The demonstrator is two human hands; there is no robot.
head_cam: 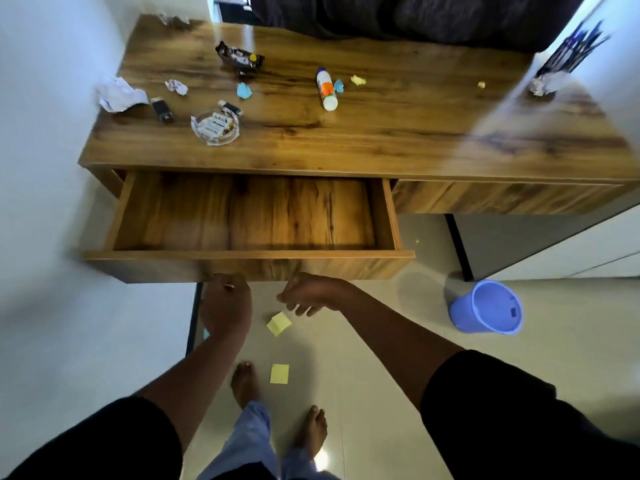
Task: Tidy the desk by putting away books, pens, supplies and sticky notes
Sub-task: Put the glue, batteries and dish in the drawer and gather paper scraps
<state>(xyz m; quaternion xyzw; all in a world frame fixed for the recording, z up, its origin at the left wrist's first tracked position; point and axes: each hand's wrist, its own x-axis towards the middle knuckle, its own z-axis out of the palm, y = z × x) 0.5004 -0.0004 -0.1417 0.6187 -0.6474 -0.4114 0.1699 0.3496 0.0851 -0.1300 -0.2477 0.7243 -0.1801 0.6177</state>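
Observation:
The wooden desk (pixel 381 133) has its left drawer (pixel 249 254) pulled out, and the inside is bare. On top lie a white glue bottle (pixel 326 89), crumpled blue (pixel 244 90), yellow (pixel 358 80) and white paper (pixel 121 94), a dark snack wrapper (pixel 239 58) and a pen holder (pixel 554 71) at the right, blurred. Two yellow sticky notes (pixel 278 323) (pixel 279 374) lie on the floor. My left hand (pixel 225 303) is just below the drawer front, its fingers hidden. My right hand (pixel 304 296) hovers beside it with loosely curled fingers, holding nothing.
A glass ashtray (pixel 214 125) and two lighters (pixel 162 109) sit on the desk's left part. A blue bucket (pixel 486 306) stands on the floor at the right. A white wall is close on the left. My bare feet (pixel 244 382) are below the drawer.

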